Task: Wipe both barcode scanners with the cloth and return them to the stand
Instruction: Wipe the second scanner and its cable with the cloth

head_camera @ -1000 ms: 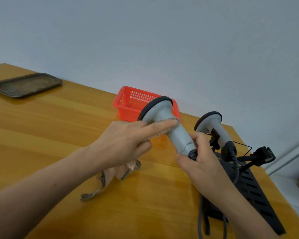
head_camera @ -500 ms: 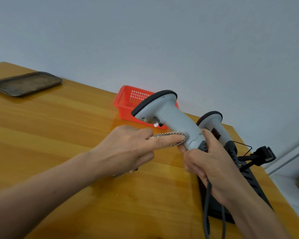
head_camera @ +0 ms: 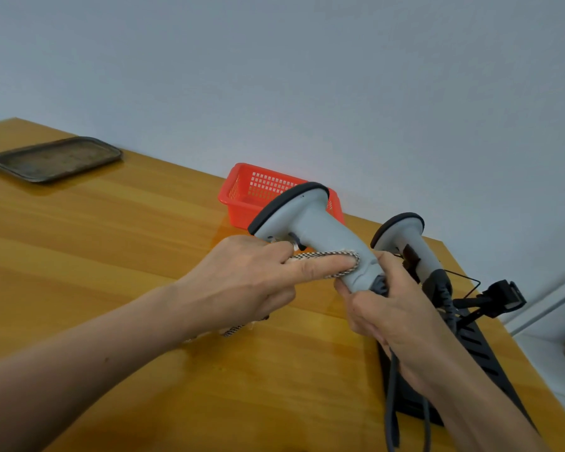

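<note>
The grey plastic barcode scanner (head_camera: 310, 220), pistol-shaped with a black rubber rim round its head, is held up above the glossy orange-brown wooden table (head_camera: 111, 256). Its head points far and left, and its handle slants down to the right. The lower handle is gripped by the right hand (head_camera: 388, 314), whose fingers are curled round the base where the dark cable (head_camera: 392, 402) leaves. The black-and-white checked woven cloth (head_camera: 323, 255) is draped over the outstretched index finger of the left hand (head_camera: 242, 282) and pressed against the near side of the handle, just below the trigger. The other fingers are curled, and a loose end of cloth is seen hanging beneath the palm.

The step in hand is judged to be the wiping of this first scanner. It is done best if the body is steadied by the right hand while the covered fingertip is drawn along the handle in overlapping strokes. The trigger recess and the rim should be reached too, and the scanner turned so that its far side, hidden here, is not missed. The cable is best left slack.

The second grey scanner (head_camera: 405, 239) appears seated upright on the black perforated metal stand (head_camera: 473, 340), just beyond and right of the right hand. An empty black holder (head_camera: 503, 296) is seen further right — presumably the place to which the held scanner is to be returned.
</note>
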